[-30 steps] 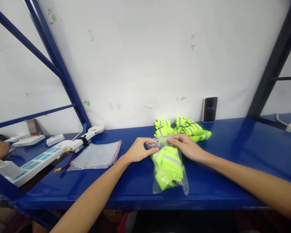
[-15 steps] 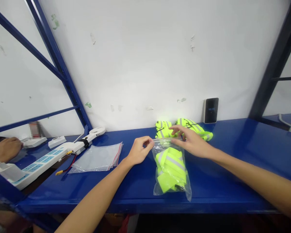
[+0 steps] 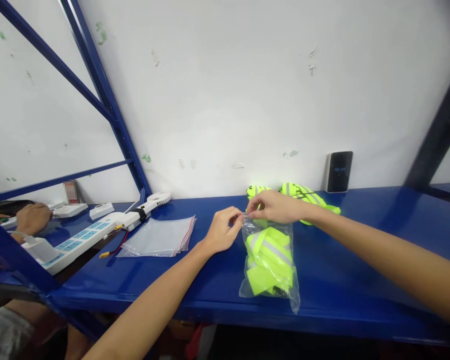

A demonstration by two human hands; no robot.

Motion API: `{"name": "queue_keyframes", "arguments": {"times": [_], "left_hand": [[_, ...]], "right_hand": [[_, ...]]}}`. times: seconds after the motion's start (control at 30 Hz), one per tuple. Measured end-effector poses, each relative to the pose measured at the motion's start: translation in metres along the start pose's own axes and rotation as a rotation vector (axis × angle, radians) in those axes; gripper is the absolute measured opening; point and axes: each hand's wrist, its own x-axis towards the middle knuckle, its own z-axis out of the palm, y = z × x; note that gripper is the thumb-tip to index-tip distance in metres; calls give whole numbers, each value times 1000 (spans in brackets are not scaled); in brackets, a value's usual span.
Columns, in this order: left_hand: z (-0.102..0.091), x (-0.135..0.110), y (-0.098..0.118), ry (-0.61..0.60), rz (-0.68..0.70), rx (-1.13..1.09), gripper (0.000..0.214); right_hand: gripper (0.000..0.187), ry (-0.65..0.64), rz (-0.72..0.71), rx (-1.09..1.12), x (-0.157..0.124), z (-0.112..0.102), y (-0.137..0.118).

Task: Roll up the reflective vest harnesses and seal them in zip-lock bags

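Note:
A clear zip bag lies flat near the front of the blue table, its top edge pointing away from me. Inside it is a folded neon-yellow reflective vest with grey stripes. My left hand pinches the top left corner of the bag. Close beside it, the thumb and fingers of my right hand are pinched on the same top edge, near that corner. Behind my right hand, more rolled neon-yellow reflective vests lie against the wall, partly covered by the hand.
Left of my hands lies a stack of empty zip bags. Further left are a power strip, a small white fan and a red-black cable. A black-fronted device stands by the wall. Another person's hand rests at far left.
My right hand has moved left along the bag's top edge, and its fingers have closed beside my left hand. The view has turned slightly left.

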Motion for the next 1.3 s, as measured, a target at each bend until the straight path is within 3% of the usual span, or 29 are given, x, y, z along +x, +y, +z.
{"name": "queue_keyframes", "arguments": {"times": [0.17, 0.37, 0.6, 0.73, 0.87, 1.07, 1.3], "left_hand": [[-1, 1, -1, 15, 30, 4, 23], [-2, 1, -3, 45, 35, 17, 17], [-3, 0, -6, 19, 5, -21, 15], [-7, 0, -7, -17, 86, 30, 19], [-20, 4, -1, -130, 226, 169, 25], [-56, 17, 39, -334, 431, 346, 29], [-101, 33, 109, -402, 542, 334, 26]], "right_hand": [[22, -87, -67, 9, 7, 0, 2], [18, -17, -98, -1, 10, 5, -2], [16, 56, -77, -195, 13, 14, -3], [16, 53, -59, -208, 12, 14, -4], [14, -21, -43, -74, 6, 4, -6], [14, -63, -74, 63, -22, -18, -26], [23, -27, -114, 25, -61, -58, -73]]}}
